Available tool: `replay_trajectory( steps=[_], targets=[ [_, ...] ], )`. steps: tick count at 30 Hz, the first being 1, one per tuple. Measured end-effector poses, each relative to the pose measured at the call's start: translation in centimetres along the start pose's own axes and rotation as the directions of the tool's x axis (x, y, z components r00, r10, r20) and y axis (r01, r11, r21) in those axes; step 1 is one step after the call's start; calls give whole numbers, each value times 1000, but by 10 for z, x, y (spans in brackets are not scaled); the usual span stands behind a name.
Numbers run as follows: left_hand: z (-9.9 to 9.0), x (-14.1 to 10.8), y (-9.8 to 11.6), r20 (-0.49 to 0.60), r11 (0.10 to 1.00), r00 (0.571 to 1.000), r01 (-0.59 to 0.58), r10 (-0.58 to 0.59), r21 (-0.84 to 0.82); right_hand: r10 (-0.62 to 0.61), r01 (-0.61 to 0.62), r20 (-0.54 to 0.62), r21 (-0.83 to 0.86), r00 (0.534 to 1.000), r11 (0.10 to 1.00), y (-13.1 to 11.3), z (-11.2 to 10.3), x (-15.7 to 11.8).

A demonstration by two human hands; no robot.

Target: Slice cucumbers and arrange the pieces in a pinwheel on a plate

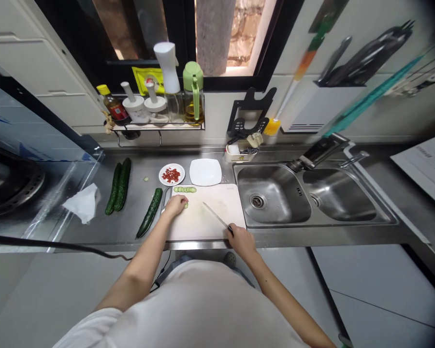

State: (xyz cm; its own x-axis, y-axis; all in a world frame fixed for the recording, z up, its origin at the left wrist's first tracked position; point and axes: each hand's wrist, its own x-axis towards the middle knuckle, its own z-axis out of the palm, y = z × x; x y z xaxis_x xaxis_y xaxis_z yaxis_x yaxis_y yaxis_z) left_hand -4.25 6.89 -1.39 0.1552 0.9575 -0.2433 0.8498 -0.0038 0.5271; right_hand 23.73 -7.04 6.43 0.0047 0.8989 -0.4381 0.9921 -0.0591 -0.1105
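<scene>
A white cutting board (210, 220) lies on the steel counter. My right hand (242, 239) is wrapped round the dark handle of a knife (216, 215), whose blade points up and left over the board. At the board's left side, my left hand (176, 205) has its fingers pressed together on a small piece of cucumber (186, 205). A row of cucumber slices (184, 190) lies along the board's upper left edge. One whole cucumber (150, 213) rests on the counter left of the board.
Behind the board are a plate of chopped red pieces (171, 174) and a white square plate (205, 172). Two cucumbers (118, 186) and a crumpled tissue (82, 203) lie left. The double sink (275, 193) adjoins right; a condiment rack (159, 126) hangs behind.
</scene>
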Motion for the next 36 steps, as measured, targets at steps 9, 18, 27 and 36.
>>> replay_trajectory(
  steps=[9, 18, 27, 36],
  targets=[
    [9, -12, -1, -107, 993, 988, -110, 113, 32, 6, -6, 15, -5, 1000, 1000, -6, -3, 0],
    [21, -31, -2, -201, 997, 980, 20, -6, 72, 2, 2, -54, 65, 999, 998, -4, 3, 3],
    [20, -32, -7, -193, 1000, 981, -12, 12, 4, -101, 102, 27, -16, 994, 995, -19, -5, 9],
    [19, -32, -7, -171, 999, 985, -3, -4, -43, -171, 180, 94, -96, 981, 979, -45, -15, 18]
  ],
)
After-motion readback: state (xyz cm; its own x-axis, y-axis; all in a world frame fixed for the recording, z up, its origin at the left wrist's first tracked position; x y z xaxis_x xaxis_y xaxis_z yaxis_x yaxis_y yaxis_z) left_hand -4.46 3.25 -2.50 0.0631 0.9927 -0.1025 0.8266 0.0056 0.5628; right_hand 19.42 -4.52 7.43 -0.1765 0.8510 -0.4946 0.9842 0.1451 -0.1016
